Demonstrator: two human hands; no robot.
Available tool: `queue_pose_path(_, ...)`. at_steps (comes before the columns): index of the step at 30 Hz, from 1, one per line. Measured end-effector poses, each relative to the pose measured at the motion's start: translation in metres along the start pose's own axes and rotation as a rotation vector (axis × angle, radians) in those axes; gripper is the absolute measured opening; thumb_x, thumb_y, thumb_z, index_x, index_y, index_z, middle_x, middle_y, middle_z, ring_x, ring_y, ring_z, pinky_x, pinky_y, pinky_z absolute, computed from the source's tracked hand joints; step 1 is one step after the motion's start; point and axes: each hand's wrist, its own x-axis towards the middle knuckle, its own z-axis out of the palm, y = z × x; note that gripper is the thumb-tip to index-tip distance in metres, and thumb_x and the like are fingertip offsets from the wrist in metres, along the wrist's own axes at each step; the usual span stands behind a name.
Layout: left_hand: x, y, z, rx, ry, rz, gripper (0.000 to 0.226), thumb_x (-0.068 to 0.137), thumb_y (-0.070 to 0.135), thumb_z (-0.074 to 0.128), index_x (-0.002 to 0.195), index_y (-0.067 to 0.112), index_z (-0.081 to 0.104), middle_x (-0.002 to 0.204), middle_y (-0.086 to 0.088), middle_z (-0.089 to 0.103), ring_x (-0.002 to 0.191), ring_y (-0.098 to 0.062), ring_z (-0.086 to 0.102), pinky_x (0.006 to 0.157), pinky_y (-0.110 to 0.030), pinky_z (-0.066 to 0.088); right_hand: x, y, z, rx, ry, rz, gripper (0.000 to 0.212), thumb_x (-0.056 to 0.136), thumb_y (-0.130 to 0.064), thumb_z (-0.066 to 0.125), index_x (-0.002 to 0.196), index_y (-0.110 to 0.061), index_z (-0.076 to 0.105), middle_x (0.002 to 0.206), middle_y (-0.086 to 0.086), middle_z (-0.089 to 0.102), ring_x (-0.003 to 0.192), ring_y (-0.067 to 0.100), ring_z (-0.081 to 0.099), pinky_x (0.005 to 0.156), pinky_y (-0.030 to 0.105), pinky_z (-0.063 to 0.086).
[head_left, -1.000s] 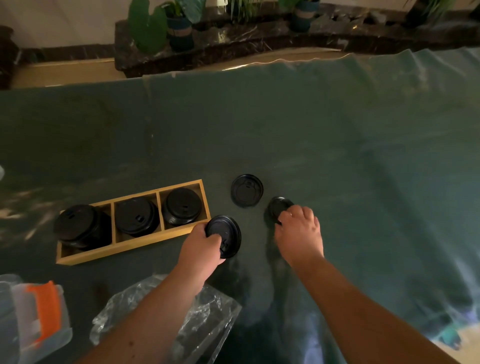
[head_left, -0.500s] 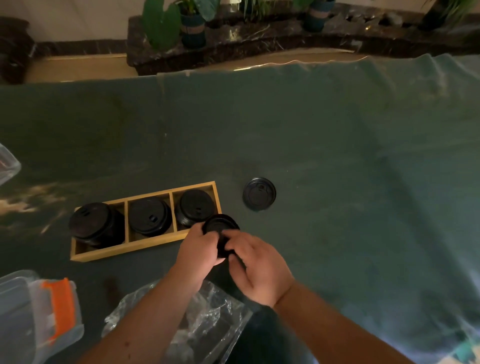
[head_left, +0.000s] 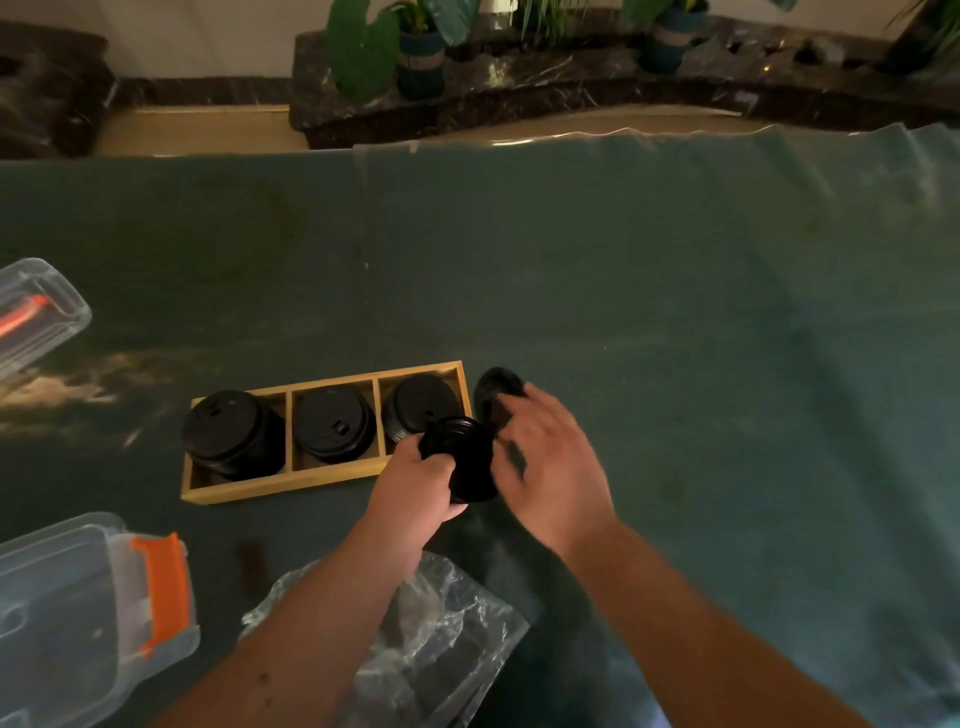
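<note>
My left hand (head_left: 415, 483) grips a small stack of black cup lids (head_left: 465, 460), held just off the right end of a wooden three-compartment tray (head_left: 322, 483). Each compartment holds a stack of black lids: left (head_left: 228, 434), middle (head_left: 332, 423), right (head_left: 418, 402). One more black lid (head_left: 496, 387) lies on the green cloth beside the tray's right end. My right hand (head_left: 550, 467) is blurred, fingers spread and holding nothing, with its fingertips at that lone lid.
A crumpled clear plastic bag (head_left: 431, 639) lies under my left forearm. A clear plastic box with an orange latch (head_left: 78, 597) sits at the bottom left, and another clear piece (head_left: 36, 312) at the left edge. Potted plants (head_left: 415, 52) stand beyond the table.
My right hand carried a lid from the cloth onto the one in my left hand, let go of it, and has moved up to the last loose lid.
</note>
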Motion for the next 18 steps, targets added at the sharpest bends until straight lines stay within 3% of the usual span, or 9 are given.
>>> queue_pose_path(2,-0.003,0.001,0.000,-0.068,-0.036,0.012,0.031,0.101,0.001,0.055,0.102,0.023,0.076,0.097,-0.010,0.081,0.092,-0.025,0.079,0.060,-0.033,0.065,-0.021,-0.024,-0.004,0.074,-0.085,-0.070,0.008,0.094,-0.010,0.067,0.098,-0.003,0.069,0.133,0.018,0.073,0.133,0.030,0.059,0.119,0.042,0.045)
queue_pose_path(5,-0.009,0.001,0.000,-0.009,-0.006,0.008,0.016,0.109,0.034,0.056,0.113,0.026,0.068,0.111,-0.007,0.078,0.102,-0.021,0.076,0.065,-0.033,0.066,-0.034,-0.038,-0.008,0.109,-0.178,0.056,0.006,0.096,-0.006,0.069,0.102,-0.004,0.068,0.142,0.016,0.069,0.129,0.034,0.066,0.103,0.048,0.058)
queue_pose_path(8,-0.011,0.000,-0.001,0.029,-0.023,-0.006,0.044,0.105,0.061,0.047,0.120,0.024,0.066,0.118,-0.006,0.076,0.107,-0.020,0.075,0.066,-0.032,0.066,-0.032,-0.046,-0.008,0.147,-0.193,0.047,0.010,0.099,-0.011,0.065,0.106,-0.004,0.065,0.142,0.013,0.068,0.123,0.031,0.068,0.096,0.040,0.059)
queue_pose_path(10,-0.016,0.001,-0.001,-0.008,-0.060,-0.008,0.062,0.101,0.071,0.042,0.123,0.020,0.070,0.116,-0.010,0.080,0.106,-0.024,0.077,0.083,-0.043,0.067,-0.030,-0.054,-0.004,0.202,-0.230,0.073,0.028,0.098,-0.025,0.067,0.118,-0.006,0.062,0.144,0.008,0.065,0.121,0.023,0.067,0.092,0.032,0.056)
queue_pose_path(12,-0.019,0.005,-0.002,-0.040,-0.089,0.027,0.070,0.098,0.076,0.040,0.120,0.018,0.074,0.112,-0.011,0.083,0.105,-0.025,0.079,0.093,-0.048,0.063,-0.026,-0.058,0.002,0.252,-0.239,0.180,0.049,0.092,-0.040,0.072,0.130,-0.014,0.056,0.137,-0.002,0.066,0.116,0.010,0.065,0.088,0.024,0.054)
queue_pose_path(15,-0.021,0.015,-0.009,-0.001,-0.113,0.123,0.067,0.097,0.075,0.038,0.117,0.021,0.072,0.103,-0.002,0.084,0.100,-0.022,0.080,0.082,-0.037,0.065,-0.004,-0.061,0.004,0.388,-0.140,0.412,0.041,0.086,-0.044,0.077,0.116,-0.036,0.051,0.100,-0.016,0.068,0.092,0.001,0.066,0.068,0.015,0.051)
queue_pose_path(16,-0.021,0.018,-0.012,0.045,-0.114,0.177,0.059,0.099,0.071,0.039,0.118,0.022,0.068,0.107,-0.003,0.082,0.099,-0.023,0.080,0.076,-0.034,0.065,0.007,-0.060,0.004,0.501,-0.101,0.500,0.039,0.083,-0.043,0.077,0.111,-0.043,0.049,0.095,-0.014,0.069,0.090,0.000,0.068,0.068,0.015,0.052)
queue_pose_path(18,-0.016,0.022,-0.019,0.207,-0.054,0.318,0.028,0.108,0.052,0.048,0.113,0.026,0.057,0.115,-0.008,0.074,0.094,-0.025,0.079,0.071,-0.036,0.066,0.031,-0.055,0.006,0.779,-0.043,0.656,0.045,0.075,-0.041,0.074,0.111,-0.051,0.050,0.106,-0.012,0.073,0.097,0.004,0.072,0.079,0.018,0.056)
